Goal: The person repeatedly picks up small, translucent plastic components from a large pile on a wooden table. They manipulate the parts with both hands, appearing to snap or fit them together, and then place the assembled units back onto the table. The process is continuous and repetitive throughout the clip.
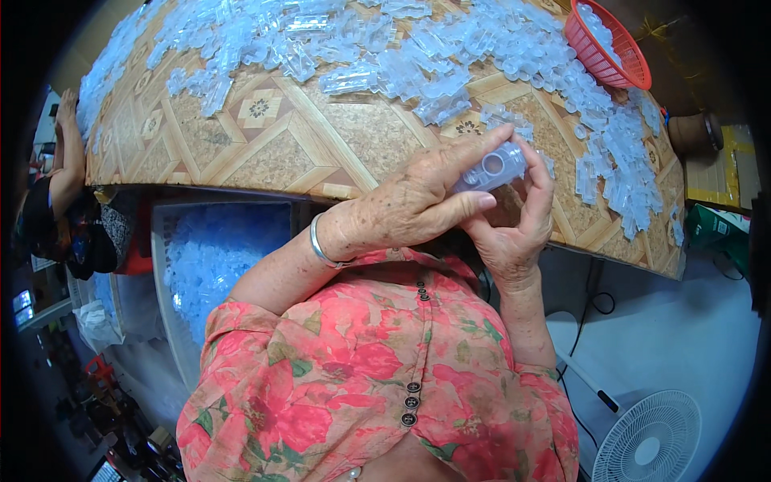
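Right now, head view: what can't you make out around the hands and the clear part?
- Clear plastic part: its underside and far end, covered by the left hand and right hand.
- Right palm: turned away behind its own fingers.
- Red basket: its top is cut off by the picture edge; its contents are too small to tell.
- Bin of clear pieces: its near side is hidden by the floral sleeve.

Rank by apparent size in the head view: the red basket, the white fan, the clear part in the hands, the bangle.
1. White fan, though it is cut off by the picture's rim.
2. Red basket, nearly as large; it lies farther away, so the order is unsure.
3. Clear part.
4. Bangle, partly hidden.
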Available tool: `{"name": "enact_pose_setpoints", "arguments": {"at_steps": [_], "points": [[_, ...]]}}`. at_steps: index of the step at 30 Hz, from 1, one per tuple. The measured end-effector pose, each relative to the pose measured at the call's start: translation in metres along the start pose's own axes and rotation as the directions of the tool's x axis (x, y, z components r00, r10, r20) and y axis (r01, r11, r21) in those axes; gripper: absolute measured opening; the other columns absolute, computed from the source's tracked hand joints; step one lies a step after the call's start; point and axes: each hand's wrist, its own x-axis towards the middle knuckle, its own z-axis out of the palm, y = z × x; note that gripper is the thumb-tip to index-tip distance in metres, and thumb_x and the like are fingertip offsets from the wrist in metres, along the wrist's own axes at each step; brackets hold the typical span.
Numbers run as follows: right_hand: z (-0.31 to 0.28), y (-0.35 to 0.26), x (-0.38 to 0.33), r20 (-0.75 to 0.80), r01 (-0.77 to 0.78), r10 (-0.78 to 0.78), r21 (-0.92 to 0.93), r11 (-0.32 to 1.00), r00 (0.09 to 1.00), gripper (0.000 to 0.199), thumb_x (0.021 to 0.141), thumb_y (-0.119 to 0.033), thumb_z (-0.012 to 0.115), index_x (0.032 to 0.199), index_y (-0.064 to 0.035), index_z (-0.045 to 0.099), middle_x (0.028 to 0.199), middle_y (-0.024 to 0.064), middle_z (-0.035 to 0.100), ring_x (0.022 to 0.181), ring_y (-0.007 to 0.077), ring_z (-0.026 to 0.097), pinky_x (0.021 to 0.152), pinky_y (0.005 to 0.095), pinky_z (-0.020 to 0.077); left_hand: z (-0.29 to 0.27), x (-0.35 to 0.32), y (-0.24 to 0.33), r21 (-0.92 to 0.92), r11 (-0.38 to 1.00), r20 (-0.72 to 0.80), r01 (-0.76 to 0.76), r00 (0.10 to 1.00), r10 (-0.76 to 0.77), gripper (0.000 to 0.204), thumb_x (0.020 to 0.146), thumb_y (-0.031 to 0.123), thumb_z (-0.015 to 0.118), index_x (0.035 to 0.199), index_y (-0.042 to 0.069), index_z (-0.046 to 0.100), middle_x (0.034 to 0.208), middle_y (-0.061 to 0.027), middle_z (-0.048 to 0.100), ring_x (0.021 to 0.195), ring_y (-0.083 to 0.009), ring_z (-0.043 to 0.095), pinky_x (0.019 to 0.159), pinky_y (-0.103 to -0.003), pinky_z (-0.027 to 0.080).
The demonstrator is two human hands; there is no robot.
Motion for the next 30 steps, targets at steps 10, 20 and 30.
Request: {"name": "enact_pose_setpoints", "arguments": {"at_steps": [10,20,30], "points": [[-0.023,-0.005,0.024,0.282,0.086,0.022,-0.366,0.927,0.959,0.041,0.078,-0.012,0.078,0.115,-0.0045,0.064,0.113,0.0119,0.065,0.110,0.0314,0.062,0.103,0.0459,0.0445,-0.020,-0.003,-0.008,0.381,0.924,-0.018,-0.041,0.998,0.052,0.044,0.084,0.010,0.073,0.126,0.002,0.059,0.115,-0.0186,0.065,0.107,-0.0375,0.063,0.091,-0.042,0.050],[-0.022,-0.002,0.033,0.350,0.157,0.013,-0.451,0.879,0.937,0.035,0.072,-0.016,0.082,0.099,-0.0075,0.061,0.108,0.0077,0.062,0.108,0.0273,0.059,0.113,0.0515,0.0333,-0.013,-0.006,-0.010,0.525,0.850,-0.144,0.034,0.988,0.049,0.038,0.073,0.004,0.079,0.109,0.003,0.066,0.097,-0.0139,0.062,0.090,-0.0341,0.061,0.077,-0.043,0.049],[-0.080,0.018,0.071,0.149,0.153,-0.052,-0.830,0.536,0.988,0.031,0.082,-0.018,0.074,0.111,-0.0092,0.068,0.109,0.0089,0.065,0.111,0.0272,0.057,0.104,0.0463,0.0377,-0.007,-0.010,-0.017,0.523,0.852,-0.219,0.040,0.972,0.089,0.043,0.072,0.006,0.079,0.113,0.003,0.065,0.097,-0.0155,0.062,0.087,-0.0345,0.062,0.073,-0.043,0.051]]}}
